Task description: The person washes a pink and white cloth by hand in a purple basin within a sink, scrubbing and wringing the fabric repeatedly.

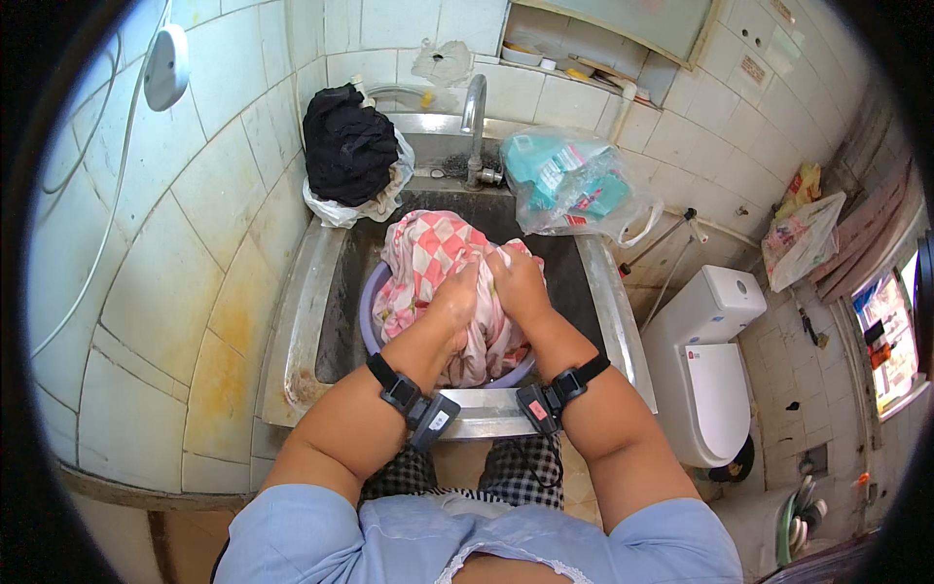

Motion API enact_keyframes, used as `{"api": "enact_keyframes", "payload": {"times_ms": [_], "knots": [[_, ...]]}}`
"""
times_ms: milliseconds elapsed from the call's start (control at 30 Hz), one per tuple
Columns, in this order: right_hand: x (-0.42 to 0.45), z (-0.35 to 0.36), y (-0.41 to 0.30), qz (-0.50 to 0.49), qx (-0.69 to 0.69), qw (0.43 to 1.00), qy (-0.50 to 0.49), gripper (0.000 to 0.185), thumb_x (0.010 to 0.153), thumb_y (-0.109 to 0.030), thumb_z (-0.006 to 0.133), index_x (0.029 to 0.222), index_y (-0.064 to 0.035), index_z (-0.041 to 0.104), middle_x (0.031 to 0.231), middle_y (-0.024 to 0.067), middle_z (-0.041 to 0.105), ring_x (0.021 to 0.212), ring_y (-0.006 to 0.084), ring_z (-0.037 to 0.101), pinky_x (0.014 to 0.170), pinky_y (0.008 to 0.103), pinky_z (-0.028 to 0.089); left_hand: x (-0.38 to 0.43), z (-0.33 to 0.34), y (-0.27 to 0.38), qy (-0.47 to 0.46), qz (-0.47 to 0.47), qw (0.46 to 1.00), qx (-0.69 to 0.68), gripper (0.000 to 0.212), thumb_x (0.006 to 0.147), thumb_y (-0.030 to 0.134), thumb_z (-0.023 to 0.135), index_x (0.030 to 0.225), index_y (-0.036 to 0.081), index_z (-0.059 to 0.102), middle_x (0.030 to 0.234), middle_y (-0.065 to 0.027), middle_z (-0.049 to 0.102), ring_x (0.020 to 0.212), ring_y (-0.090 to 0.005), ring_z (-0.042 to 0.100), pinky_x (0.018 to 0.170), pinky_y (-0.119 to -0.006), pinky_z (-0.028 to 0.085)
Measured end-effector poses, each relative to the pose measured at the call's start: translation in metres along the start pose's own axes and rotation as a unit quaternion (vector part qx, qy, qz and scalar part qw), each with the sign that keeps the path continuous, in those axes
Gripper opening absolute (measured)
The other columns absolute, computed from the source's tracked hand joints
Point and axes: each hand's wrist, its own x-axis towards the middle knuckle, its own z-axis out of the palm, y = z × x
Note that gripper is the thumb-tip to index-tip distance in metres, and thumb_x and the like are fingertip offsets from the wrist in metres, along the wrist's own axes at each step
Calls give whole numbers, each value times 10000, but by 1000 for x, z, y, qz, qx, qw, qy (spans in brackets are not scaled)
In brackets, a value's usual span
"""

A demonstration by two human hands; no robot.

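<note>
A bundle of pink and white checked fabric [438, 252] fills a purple plastic basin [371, 292] inside the metal sink [295, 321]. My left hand [456, 296] is closed on a fold of the fabric near the middle of the bundle. Just to its right, my right hand [518, 281] grips the same cloth, with the knuckles upward. The two hands are close together, and the fabric hangs in folds between and below them. Parts of the fingers are hidden by the cloth and by the hands themselves.
A curved metal faucet [476, 102] rises behind the basin. Black cloth [350, 146] lies on a white plastic bag at the sink's back left corner. A clear plastic bag with turquoise packages [569, 179] rests at the back right. A white toilet [719, 394] stands to the right.
</note>
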Motion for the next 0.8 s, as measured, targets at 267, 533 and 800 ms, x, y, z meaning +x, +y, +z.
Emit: {"api": "enact_keyframes", "payload": {"times_ms": [267,533,800], "knots": [[-27,13,-37,-240,-22,970,13,289,807,-281,661,858,-1,607,802,204,615,767,396,606,690,452,474,26,-31,-14,-73,0,988,-138,495,1004,403,374,1164,-20,577,1056,-145,627,902,-244,630,761,-384,518],[3,12,20,23,-3,999,-28,351,954,-325,539,957,9,645,878,236,646,851,385,623,753,413,473,15,-11,-15,-22,48,998,-19,484,1008,399,392,1191,-21,546,1046,-146,625,895,-244,641,767,-390,537],[-26,2,-52,-163,-30,986,-30,252,887,-254,595,874,-3,610,766,233,585,742,409,581,661,430,459,0,-18,8,-45,-29,986,-157,449,1022,361,375,1191,-11,562,1112,-114,614,976,-205,591,864,-345,471]]}}
